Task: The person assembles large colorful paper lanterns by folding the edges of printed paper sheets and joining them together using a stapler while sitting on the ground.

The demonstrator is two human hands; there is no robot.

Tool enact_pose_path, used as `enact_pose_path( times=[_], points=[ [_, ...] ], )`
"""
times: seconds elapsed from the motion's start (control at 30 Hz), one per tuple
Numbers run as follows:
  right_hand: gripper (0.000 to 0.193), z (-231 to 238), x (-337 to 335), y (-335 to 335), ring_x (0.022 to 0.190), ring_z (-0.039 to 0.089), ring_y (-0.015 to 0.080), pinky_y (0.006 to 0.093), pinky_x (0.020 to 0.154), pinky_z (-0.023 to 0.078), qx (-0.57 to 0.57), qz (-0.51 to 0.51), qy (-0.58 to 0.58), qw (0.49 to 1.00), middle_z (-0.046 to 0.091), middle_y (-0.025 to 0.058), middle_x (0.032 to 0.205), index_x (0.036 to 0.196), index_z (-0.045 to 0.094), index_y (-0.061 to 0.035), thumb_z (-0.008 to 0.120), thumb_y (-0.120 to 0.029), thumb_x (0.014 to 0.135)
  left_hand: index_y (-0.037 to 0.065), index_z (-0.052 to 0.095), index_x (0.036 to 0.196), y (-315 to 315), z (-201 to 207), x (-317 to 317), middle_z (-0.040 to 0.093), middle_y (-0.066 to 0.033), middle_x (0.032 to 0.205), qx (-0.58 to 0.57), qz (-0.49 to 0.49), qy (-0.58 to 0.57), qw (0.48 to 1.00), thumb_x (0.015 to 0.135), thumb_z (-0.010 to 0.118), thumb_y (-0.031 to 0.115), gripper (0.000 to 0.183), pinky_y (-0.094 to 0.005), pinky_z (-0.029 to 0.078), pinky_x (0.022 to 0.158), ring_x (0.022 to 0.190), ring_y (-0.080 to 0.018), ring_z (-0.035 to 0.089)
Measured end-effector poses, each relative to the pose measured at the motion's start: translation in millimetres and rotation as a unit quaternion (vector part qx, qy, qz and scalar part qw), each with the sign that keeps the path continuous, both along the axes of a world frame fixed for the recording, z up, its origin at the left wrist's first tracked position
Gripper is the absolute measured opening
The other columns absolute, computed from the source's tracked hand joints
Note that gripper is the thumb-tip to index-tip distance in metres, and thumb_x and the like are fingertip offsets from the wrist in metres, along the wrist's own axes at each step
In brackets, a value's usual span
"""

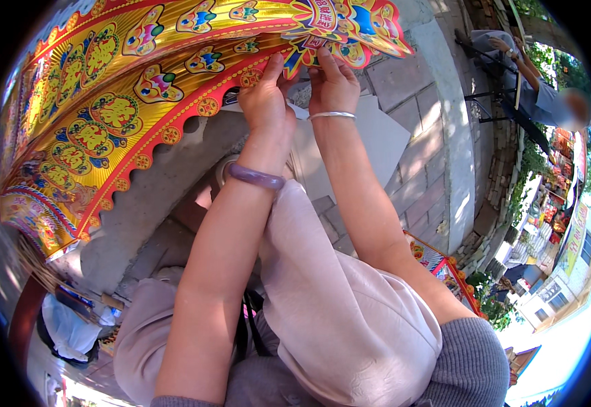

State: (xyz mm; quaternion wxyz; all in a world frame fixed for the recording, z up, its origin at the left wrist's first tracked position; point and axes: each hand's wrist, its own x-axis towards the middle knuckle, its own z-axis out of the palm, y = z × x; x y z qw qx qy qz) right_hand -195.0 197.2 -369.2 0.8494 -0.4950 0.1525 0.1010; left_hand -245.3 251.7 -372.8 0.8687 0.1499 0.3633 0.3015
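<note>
Two long gold-and-red foil paper decorations [116, 112], one over the other, stretch from the far left to the top centre. They carry coloured figures and round emblems, and the lower one has a scalloped red edge. At their right end is a pointed, star-like cut-out [377, 30]. My left hand [266, 102], a purple bangle below its wrist, pinches the lower decoration's edge near that end. Close to its right, my right hand [334, 83] with a silver bangle is closed on the cut-out's lower points. Some fingertips are hidden behind the paper.
Pale flat sheets [380, 139] lie on the paving beneath my hands. My bent knee [329, 285] rises between my forearms. Another person [546, 102] sits at the upper right. A white plastic bag [70, 329] is at the lower left, and a red patterned item [445, 268] lies beside my right arm.
</note>
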Motion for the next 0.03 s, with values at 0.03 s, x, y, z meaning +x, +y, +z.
enact_pose_path(
  times=[0.03],
  points=[
    [0.010,0.1,0.1,-0.9,0.073,0.062,0.0176,0.0282,0.064,0.049,0.003,0.000,0.006,1.000,0.067,0.0088,0.085,0.087,0.063,-0.0008,0.071,-0.003,0.082,0.002,0.058,0.112,0.0,0.0,0.4,0.065,-0.0081,0.103,-0.007,0.003,0.001,1.000,0.081,0.072,0.003,0.033,-0.0325,0.056,0.069,0.087,-0.0192,0.064]
  ],
)
